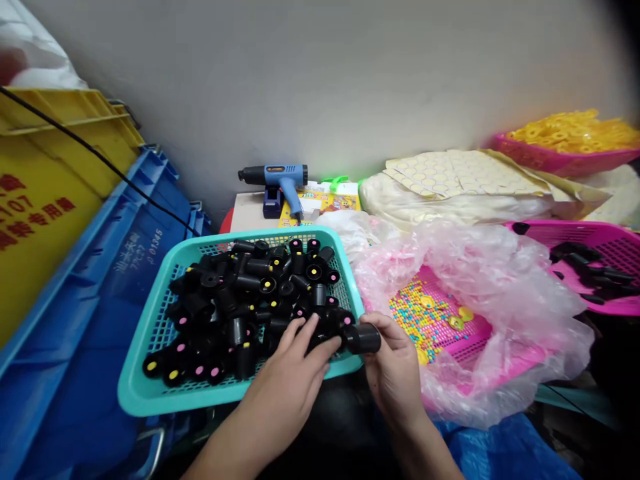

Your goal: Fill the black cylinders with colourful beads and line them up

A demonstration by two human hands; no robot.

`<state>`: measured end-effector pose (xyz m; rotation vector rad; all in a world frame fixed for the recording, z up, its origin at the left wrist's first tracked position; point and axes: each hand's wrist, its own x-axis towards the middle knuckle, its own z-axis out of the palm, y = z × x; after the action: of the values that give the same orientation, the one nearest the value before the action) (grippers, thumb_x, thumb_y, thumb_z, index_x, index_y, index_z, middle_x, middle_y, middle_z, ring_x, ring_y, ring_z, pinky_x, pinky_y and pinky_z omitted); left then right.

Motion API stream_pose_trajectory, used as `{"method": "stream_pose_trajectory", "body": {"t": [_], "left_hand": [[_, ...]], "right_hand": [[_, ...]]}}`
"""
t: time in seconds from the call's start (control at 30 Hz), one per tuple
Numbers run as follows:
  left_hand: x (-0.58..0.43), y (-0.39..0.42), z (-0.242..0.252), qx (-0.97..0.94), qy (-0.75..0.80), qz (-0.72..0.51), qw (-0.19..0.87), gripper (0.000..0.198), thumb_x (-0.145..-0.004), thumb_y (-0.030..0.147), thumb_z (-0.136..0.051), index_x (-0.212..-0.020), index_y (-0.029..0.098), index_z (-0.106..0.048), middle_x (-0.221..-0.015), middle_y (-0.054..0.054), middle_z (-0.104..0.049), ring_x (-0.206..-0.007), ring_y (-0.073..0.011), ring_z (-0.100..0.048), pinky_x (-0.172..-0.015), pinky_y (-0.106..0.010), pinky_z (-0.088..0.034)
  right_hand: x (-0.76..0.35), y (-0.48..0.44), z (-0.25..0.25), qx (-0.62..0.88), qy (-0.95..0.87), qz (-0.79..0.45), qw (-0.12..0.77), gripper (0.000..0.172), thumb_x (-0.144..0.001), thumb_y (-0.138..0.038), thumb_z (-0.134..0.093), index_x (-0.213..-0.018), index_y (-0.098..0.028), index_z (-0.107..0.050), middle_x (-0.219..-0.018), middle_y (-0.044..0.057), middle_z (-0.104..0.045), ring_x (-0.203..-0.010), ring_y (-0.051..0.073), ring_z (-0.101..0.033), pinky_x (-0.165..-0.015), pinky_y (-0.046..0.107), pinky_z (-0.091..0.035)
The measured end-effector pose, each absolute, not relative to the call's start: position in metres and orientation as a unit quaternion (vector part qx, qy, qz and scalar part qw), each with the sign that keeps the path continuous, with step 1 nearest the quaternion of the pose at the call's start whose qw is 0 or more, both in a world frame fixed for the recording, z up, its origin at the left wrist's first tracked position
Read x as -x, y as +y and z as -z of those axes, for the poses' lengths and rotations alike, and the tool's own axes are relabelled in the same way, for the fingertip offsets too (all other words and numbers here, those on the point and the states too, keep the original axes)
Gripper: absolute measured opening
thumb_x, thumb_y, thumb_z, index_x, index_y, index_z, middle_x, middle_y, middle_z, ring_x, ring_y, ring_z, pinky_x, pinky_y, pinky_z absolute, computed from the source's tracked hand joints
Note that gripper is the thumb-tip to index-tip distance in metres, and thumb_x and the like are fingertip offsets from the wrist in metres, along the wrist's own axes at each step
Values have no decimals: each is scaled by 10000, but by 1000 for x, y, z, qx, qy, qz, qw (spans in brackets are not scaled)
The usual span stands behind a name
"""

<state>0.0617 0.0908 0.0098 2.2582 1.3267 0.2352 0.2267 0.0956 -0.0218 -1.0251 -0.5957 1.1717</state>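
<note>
My right hand (395, 373) grips a black plastic cylinder (364, 339) between thumb and fingers, just past the near right corner of a teal basket (131, 377). My left hand (293, 373) reaches over the basket's near rim with its fingers stretched out and apart. Its index fingertip is close to the left end of the held cylinder; whether they touch I cannot tell. Many similar black cylinders (237, 330) lie jumbled in the basket, several with a yellow or pink dot at the end.
Right of the basket, small coloured beads (415, 313) lie in a plastic-lined pink basket (480, 330). Another pink basket (620, 250) holds black parts. Yellow parts (575, 133) fill a third. A blue heat gun (285, 177) stands behind. Blue crates (105, 293) border the left.
</note>
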Motion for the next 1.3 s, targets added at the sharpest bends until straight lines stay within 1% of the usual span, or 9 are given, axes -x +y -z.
{"method": "stream_pose_trajectory", "body": {"t": [0.17,0.37,0.5,0.6,0.73,0.87,0.97,1.1,1.3], "left_hand": [[-55,103,-1,-773,545,-159,284,510,-840,9,-440,-1249,250,-628,-1401,-109,-543,-1313,-250,-489,-1049,-478,-457],[-40,116,-11,-666,549,-169,475,452,-855,95,-444,-1236,242,-638,-1258,-32,-664,-1193,-208,-603,-1066,-421,-449],[-37,113,-8,-610,545,-223,531,513,-777,144,-597,-1281,239,-599,-1301,-45,-636,-1181,-232,-611,-1012,-395,-501],[-36,110,-3,-637,544,-253,483,539,-779,99,-574,-1293,260,-587,-1356,-34,-594,-1224,-228,-578,-1046,-407,-475],[-39,106,0,-663,569,-264,409,406,-855,115,-522,-1224,249,-628,-1181,-29,-704,-1046,-196,-678,-959,-363,-543],[-54,92,8,-757,552,-282,206,285,-900,158,-526,-1143,188,-670,-1065,-60,-742,-967,-208,-696,-892,-346,-576],[-68,77,16,-797,536,-267,76,345,-925,149,-471,-1237,171,-616,-1181,-95,-702,-930,-211,-703,-829,-330,-592],[-63,71,15,-808,528,-259,37,398,-922,125,-431,-1298,151,-557,-1260,-121,-656,-986,-217,-681,-827,-326,-577],[-26,109,-4,-731,664,-145,64,175,-893,255,-554,-988,144,-650,-902,-127,-714,-894,-320,-640,-760,-468,-523]], "right_hand": [[-227,95,23,483,-277,-497,666,136,-671,-307,-810,-760,-222,-751,-704,0,-695,-636,125,-610,-588,216,-505],[-228,93,26,499,-312,-478,651,101,-695,-278,-779,-771,-224,-741,-695,-9,-680,-617,121,-588,-569,220,-477],[-229,92,28,516,-328,-450,651,91,-689,-255,-776,-767,-225,-740,-738,4,-697,-670,140,-606,-600,236,-477],[-230,92,30,525,-334,-440,647,91,-683,-241,-773,-769,-226,-743,-745,6,-702,-677,144,-610,-608,241,-477],[-230,92,30,539,-347,-424,640,92,-680,-249,-770,-764,-224,-745,-734,10,-698,-660,141,-607,-593,237,-480],[-230,91,30,557,-354,-405,633,95,-679,-261,-771,-762,-222,-747,-750,20,-694,-672,146,-615,-600,240,-490],[-231,90,31,570,-361,-392,626,109,-659,-241,-778,-758,-209,-744,-773,38,-685,-692,165,-613,-587,253,-487],[-229,90,31,568,-363,-394,625,146,-637,-224,-789,-776,-211,-745,-775,33,-679,-673,161,-599,-564,247,-468],[-226,91,30,556,-366,-402,629,123,-677,-286,-790,-763,-212,-745,-742,22,-664,-636,141,-579,-530,223,-451]]}}
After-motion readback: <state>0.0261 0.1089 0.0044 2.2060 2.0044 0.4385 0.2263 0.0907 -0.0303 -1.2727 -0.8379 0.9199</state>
